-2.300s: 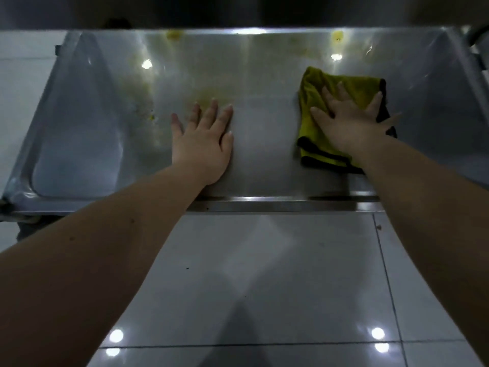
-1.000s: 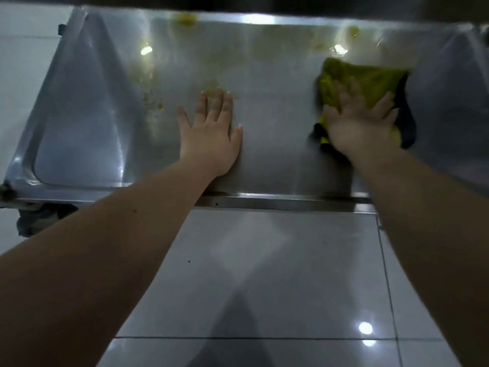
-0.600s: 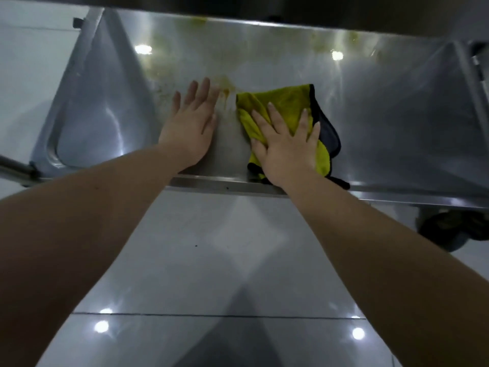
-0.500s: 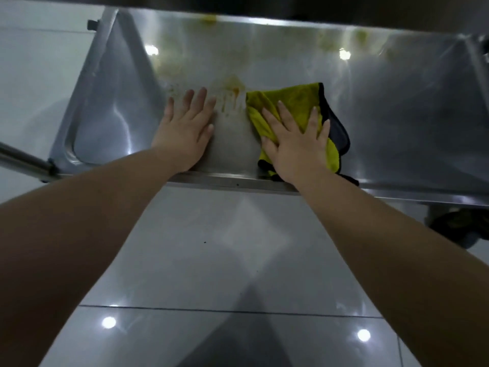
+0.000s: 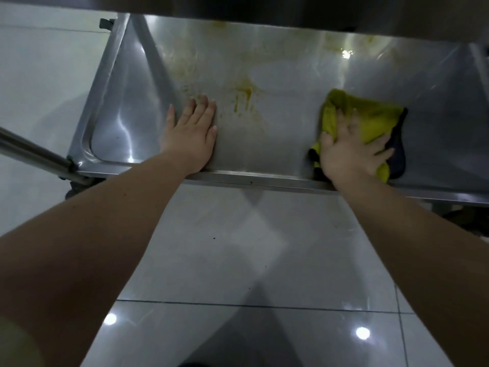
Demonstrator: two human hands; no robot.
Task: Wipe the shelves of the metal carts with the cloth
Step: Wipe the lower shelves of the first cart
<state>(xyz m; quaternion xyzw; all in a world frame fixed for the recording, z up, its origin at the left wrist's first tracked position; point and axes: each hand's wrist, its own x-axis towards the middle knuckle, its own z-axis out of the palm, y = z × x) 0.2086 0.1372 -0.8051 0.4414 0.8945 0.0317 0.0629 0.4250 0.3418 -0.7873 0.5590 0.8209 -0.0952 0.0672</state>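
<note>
The right hand [image 5: 349, 152], fingers spread flat, presses the yellow cloth [image 5: 370, 120] on the cart shelf [image 5: 277, 144]; left hand [image 5: 191, 133] rests flat, well apart.

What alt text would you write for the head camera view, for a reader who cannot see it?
A right hand presses a yellow cloth flat on a metal cart shelf, while the left hand rests flat beside orange-yellow stains. Glossy floor tiles lie below.

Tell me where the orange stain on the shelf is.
In the head view the orange stain lies on the shelf, just right of the left hand and well left of the cloth under the right hand.
</note>
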